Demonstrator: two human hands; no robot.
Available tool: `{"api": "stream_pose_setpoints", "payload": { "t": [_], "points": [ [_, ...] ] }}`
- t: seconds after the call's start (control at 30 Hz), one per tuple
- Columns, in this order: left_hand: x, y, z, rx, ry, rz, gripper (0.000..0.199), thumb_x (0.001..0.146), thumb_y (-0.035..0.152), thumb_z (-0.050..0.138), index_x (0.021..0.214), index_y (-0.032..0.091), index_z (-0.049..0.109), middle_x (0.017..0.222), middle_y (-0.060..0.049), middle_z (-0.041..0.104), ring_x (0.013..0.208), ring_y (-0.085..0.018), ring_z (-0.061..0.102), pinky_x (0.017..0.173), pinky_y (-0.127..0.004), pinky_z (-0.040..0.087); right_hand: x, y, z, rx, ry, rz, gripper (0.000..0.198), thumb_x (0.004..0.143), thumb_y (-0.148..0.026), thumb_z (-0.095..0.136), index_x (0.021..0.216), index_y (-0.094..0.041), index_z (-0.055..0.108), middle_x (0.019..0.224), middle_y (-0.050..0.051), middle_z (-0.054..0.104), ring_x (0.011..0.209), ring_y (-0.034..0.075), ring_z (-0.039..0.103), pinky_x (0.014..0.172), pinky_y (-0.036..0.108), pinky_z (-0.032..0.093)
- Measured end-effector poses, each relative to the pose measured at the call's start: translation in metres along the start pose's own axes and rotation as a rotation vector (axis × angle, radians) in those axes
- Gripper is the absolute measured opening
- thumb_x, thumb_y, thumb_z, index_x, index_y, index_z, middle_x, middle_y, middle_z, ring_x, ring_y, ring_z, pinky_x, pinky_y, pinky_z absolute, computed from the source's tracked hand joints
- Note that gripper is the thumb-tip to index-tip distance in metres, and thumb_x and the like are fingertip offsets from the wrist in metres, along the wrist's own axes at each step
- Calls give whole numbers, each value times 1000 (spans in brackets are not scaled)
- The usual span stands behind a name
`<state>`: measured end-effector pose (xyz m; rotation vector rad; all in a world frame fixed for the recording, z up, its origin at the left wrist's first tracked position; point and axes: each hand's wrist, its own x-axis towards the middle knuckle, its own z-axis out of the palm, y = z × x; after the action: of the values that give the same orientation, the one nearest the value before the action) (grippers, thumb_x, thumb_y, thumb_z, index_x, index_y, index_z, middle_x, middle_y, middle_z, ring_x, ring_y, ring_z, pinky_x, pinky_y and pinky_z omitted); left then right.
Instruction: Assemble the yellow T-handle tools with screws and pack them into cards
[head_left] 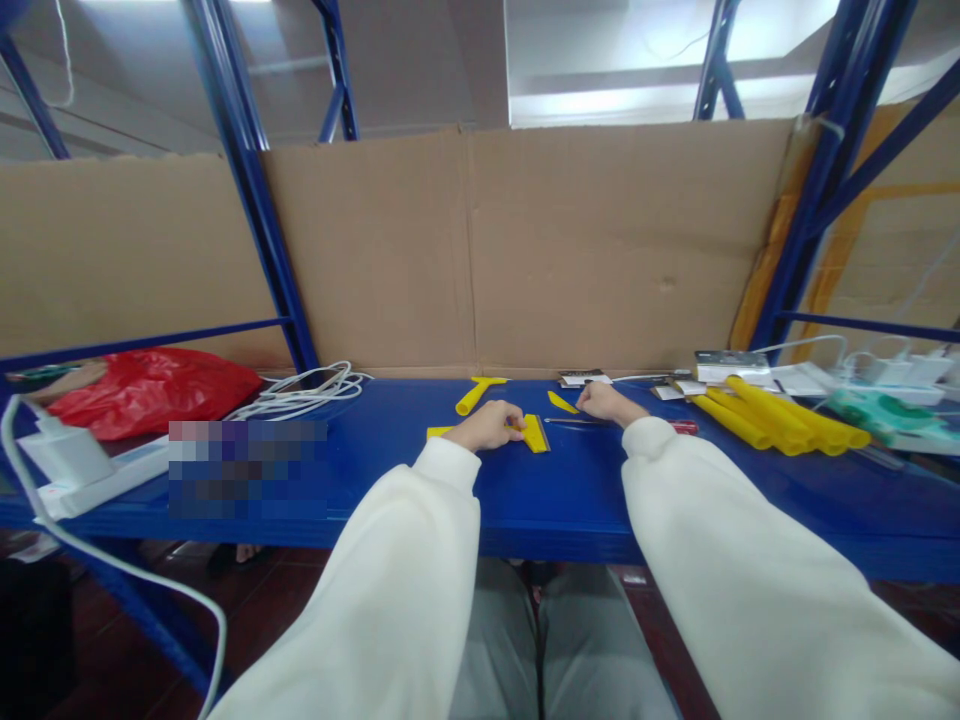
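Note:
My left hand (491, 426) is closed around a yellow scraper (535, 434). The scraper's wide head with its blade edge points right, and its handle shows on the far side of my wrist. Pinched at the fingertips of my right hand (600, 402) is a small flat yellow piece (562, 402), held just above the table or touching it; I cannot tell which. Beneath my right wrist lies a screwdriver with a red handle (684, 427), its thin shaft pointing left. Behind my left hand, another yellow scraper (474, 394) lies on the blue tabletop (525, 500).
Several yellow tubes (795, 420) lie in a pile at the right, near small boxes (731, 366) and a green item (874, 412). On the left are a red plastic bag (161, 390), coiled white cable (319, 390) and a power strip (112, 475). Cardboard (562, 250) stands behind.

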<state>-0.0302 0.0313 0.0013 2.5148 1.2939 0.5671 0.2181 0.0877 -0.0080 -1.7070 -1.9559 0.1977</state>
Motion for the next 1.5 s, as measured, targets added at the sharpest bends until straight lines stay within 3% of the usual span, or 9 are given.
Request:
{"api": "stream_pose_setpoints", "payload": {
  "t": [0.23,0.43,0.7,0.8,0.97,1.27,1.5],
  "points": [
    [1,-2,8,83,105,27,6,78,15,70,84,17,70,90,-5,73,86,-20,68,80,-29,52,-16,-41,2,294,-77,-140,19,68,-11,60,51,-19,60,51,-2,59,55,13,54,63,25,46],
    [3,-2,9,137,248,26,7,81,12,67,86,17,66,94,-7,70,92,-22,67,85,-34,51,-13,-34,-3,397,31,-99,19,66,-13,63,49,-19,57,54,0,63,57,14,56,63,26,47],
    [7,-6,16,112,568,222,10,88,11,57,93,19,60,100,-6,63,97,-20,62,91,-36,51,-15,-35,-12,612,113,-6,8,69,-19,65,62,-18,63,73,5,70,74,17,62,76,30,50],
    [4,-3,18,144,538,276,12,90,10,54,96,19,59,101,-6,63,99,-21,62,92,-37,51,-19,-36,-15,670,89,-42,8,70,-24,66,67,-18,64,77,4,70,76,16,61,77,30,49],
    [-2,3,17,227,384,342,11,91,12,51,93,19,57,96,-6,62,96,-21,61,90,-37,51,-25,-44,-15,673,45,-136,11,72,-28,65,70,-18,64,74,2,67,75,15,60,77,30,49],
    [-8,11,15,251,276,306,12,92,11,48,93,20,56,98,-6,59,97,-20,58,88,-35,49,-21,-48,0,478,112,-291,12,72,-15,60,61,-19,60,75,2,67,82,17,62,84,30,48],
    [-10,17,14,291,209,279,14,92,11,47,94,17,59,100,-9,59,100,-22,58,92,-36,47,-22,-46,1,320,143,-335,12,71,-13,63,61,-19,62,81,3,66,88,18,61,92,33,45]
  ]
}}
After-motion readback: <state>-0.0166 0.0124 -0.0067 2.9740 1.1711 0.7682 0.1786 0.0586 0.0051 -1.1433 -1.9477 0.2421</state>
